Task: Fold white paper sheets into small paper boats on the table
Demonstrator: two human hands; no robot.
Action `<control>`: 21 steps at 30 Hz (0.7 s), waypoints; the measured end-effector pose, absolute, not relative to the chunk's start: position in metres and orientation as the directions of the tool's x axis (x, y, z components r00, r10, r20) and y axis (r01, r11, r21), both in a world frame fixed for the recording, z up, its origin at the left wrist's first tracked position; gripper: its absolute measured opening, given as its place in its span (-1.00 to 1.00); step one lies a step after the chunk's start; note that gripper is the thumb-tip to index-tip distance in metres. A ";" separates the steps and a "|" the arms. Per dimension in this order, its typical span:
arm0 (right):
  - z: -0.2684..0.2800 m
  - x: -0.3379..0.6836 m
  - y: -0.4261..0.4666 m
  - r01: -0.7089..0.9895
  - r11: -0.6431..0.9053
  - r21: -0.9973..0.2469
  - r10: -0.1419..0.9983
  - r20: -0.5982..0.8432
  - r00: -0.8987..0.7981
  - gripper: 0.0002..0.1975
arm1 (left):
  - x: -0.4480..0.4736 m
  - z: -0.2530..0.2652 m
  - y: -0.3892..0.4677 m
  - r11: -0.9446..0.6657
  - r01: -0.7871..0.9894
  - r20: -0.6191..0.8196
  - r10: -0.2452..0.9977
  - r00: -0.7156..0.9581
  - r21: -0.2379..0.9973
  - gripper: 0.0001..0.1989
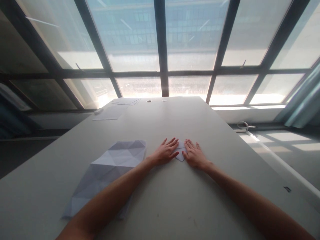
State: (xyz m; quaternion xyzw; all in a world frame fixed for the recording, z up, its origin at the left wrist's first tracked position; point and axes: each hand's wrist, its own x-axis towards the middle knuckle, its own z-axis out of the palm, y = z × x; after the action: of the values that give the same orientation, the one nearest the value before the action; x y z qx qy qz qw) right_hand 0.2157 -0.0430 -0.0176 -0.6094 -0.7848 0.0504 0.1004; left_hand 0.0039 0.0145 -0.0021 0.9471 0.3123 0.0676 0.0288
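A small folded piece of white paper (181,154) lies on the white table (172,200), its lower end coming to a point. From the left, my left hand (165,151) rests flat on its edge, fingers spread. My right hand (193,153) lies flat on the opposite edge with its fingers stretched out. Both hands cover the sides of the folded paper, and only its middle strip shows. Under and beside my left forearm lies a large creased sheet of paper (110,164), partly hidden by the arm.
Flat white sheets (110,113) lie at the table's far left, with a small pale object (98,111) beside them. Two round holes (149,101) pierce the far end. A small dark mark (287,189) is near the right edge. Large windows (135,36) stand behind.
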 end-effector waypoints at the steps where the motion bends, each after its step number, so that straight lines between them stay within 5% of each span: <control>1: -0.017 0.216 -0.043 0.944 0.262 -0.203 0.964 0.102 -0.246 -0.34 | 0.004 -0.002 0.014 -0.811 0.576 0.097 0.584 0.806 0.104 -0.34; 10: -0.009 0.210 -0.044 0.845 0.487 -0.222 0.873 0.147 -0.465 -0.35 | 0.006 -0.002 0.013 -0.801 0.585 0.070 0.595 0.801 0.126 -0.26; 21: -0.024 0.221 -0.044 0.967 0.102 -0.232 0.992 0.096 -0.081 -0.36 | 0.004 -0.003 0.012 -0.752 0.645 0.043 0.655 0.754 0.134 -0.15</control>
State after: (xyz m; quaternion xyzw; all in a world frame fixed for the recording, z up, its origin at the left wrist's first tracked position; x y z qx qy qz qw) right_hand 0.2209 -0.0435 -0.0235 -0.6680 -0.7334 0.0538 0.1144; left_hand 0.0043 0.0121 -0.0030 0.9349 0.3478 0.0436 0.0557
